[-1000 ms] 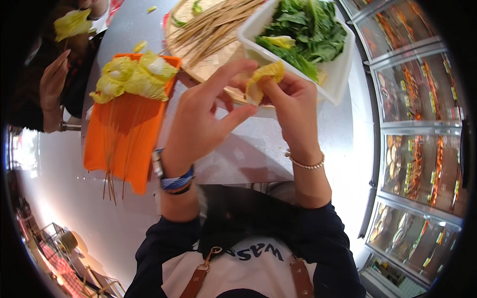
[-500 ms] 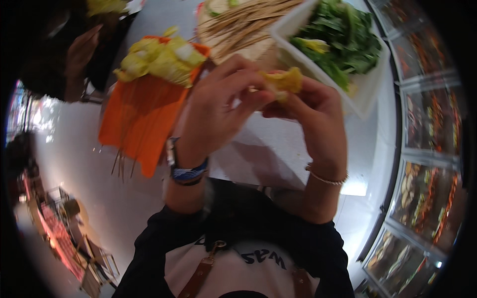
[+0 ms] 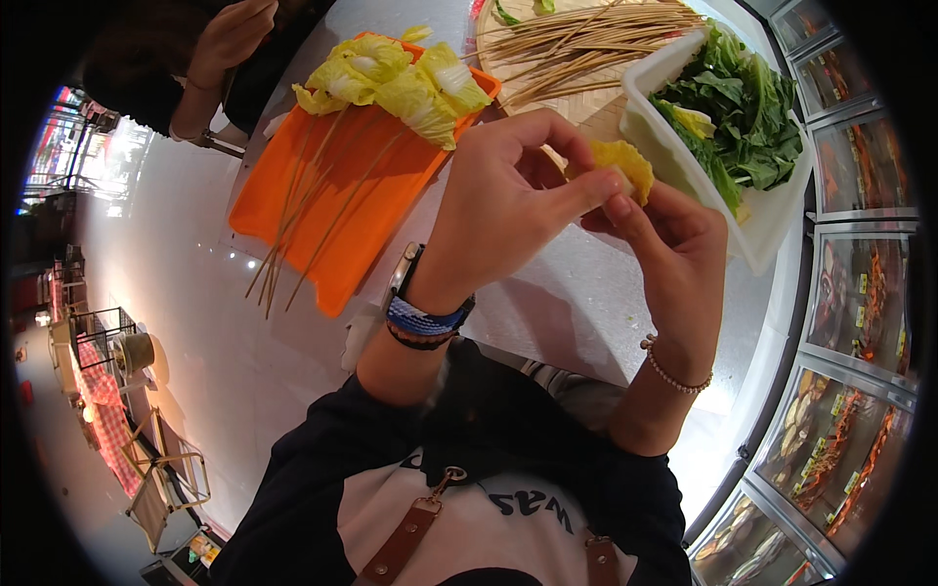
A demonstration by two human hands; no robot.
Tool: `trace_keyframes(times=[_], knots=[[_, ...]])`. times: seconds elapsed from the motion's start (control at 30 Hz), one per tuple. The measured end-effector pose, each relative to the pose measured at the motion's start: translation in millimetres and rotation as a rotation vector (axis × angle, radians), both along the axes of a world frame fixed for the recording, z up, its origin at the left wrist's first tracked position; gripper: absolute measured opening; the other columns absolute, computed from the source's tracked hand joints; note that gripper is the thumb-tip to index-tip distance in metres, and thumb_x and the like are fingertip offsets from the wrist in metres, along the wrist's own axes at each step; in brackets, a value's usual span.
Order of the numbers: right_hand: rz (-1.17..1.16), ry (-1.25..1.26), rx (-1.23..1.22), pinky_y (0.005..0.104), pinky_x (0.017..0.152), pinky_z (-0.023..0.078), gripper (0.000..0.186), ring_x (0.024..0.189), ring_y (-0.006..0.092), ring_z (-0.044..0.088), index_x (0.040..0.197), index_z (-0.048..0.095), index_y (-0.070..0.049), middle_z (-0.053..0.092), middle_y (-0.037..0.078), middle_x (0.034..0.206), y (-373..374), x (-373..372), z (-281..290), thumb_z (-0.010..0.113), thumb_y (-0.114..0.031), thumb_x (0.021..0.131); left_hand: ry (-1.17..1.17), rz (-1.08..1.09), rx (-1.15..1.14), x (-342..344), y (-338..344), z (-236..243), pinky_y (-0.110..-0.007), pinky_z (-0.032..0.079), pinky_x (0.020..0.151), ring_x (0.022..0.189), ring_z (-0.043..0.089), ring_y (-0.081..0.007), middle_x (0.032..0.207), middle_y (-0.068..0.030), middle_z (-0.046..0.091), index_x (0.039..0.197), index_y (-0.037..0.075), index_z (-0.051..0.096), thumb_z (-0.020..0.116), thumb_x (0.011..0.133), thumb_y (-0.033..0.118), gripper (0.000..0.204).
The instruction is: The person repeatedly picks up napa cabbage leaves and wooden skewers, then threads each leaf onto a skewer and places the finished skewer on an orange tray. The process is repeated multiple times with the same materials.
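Both hands work a folded yellow cabbage leaf (image 3: pixel 625 161), just left of the white tub of greens (image 3: pixel 684 146): left hand (image 3: pixel 508 195) and right hand (image 3: pixel 674 234) pinch it closed. Judging by this, skewering follows, needing a bamboo stick (image 3: pixel 576 44) from beyond the tub.

On the table (image 3: pixel 586 313), a tray (image 3: pixel 332 205) lies to the left with cabbage pieces (image 3: pixel 391 78) at its far end and skewers (image 3: pixel 303 234) lengthwise on it. A tub (image 3: pixel 684 166) of leafy greens (image 3: pixel 743 107) sits to the right. Between and behind them lies a bundle of loose sticks (image 3: pixel 576 49). Both hands (image 3: pixel 586 205) meet before the tub, a folded leaf (image 3: pixel 625 161) between them.
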State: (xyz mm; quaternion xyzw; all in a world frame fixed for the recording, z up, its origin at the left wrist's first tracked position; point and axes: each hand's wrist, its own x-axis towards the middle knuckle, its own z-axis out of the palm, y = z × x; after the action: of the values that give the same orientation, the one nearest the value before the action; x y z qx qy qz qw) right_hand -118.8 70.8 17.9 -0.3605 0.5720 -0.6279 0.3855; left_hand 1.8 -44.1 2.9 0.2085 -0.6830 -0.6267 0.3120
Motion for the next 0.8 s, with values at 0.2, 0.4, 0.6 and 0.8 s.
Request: trace_keyframes(times=[0.2, 0.4, 0.6, 0.8], knots=[[-0.014, -0.115, 0.032, 0.0281, 0.076, 0.056, 0.027, 0.082, 0.0169, 0.068, 0.107, 0.066, 0.009, 0.07, 0.012, 0.092, 3, -8, 0, 0.061, -0.015, 0.094, 0.136, -0.057, -0.498, 1, -4, -1, -0.019, 0.049, 0.061, 0.087, 0.065, -0.0094, 0.113, -0.0056, 0.063, 0.111, 0.007, 0.066, 0.074, 0.076, -0.001, 0.037], [-0.02, -0.213, 0.02, 0.0297, 0.074, 0.057, 0.025, 0.081, 0.0163, 0.067, 0.106, 0.067, 0.007, 0.069, 0.012, 0.092, 1, -7, -10, 0.056, -0.013, 0.095, 0.074, -0.072, -0.695, 6, -6, 3, -0.029, 0.052, 0.066, 0.088, 0.065, -0.0184, 0.116, -0.0045, 0.06, 0.109, 0.008, 0.065, 0.077, 0.071, 0.006, 0.039], [-0.038, -0.459, 0.027, 0.0318, 0.075, 0.058, 0.022, 0.08, 0.0144, 0.066, 0.098, 0.066, 0.006, 0.068, 0.008, 0.09, -2, -10, -20, 0.055, -0.013, 0.093, 0.115, 0.015, -0.824, 12, -3, 2, -0.03, 0.052, 0.067, 0.086, 0.065, -0.0198, 0.11, -0.0015, 0.062, 0.105, 0.009, 0.064, 0.077, 0.071, 0.012, 0.036], [-0.143, -0.465, -0.004, 0.0344, 0.077, 0.058, 0.025, 0.085, 0.018, 0.067, 0.105, 0.065, 0.008, 0.068, 0.012, 0.1, -8, 6, -20, 0.053, -0.012, 0.093, 0.088, 0.127, -0.945, 12, -3, 0, -0.03, 0.052, 0.067, 0.085, 0.064, -0.0196, 0.105, -0.0004, 0.062, 0.102, 0.009, 0.064, 0.075, 0.072, 0.017, 0.032]])
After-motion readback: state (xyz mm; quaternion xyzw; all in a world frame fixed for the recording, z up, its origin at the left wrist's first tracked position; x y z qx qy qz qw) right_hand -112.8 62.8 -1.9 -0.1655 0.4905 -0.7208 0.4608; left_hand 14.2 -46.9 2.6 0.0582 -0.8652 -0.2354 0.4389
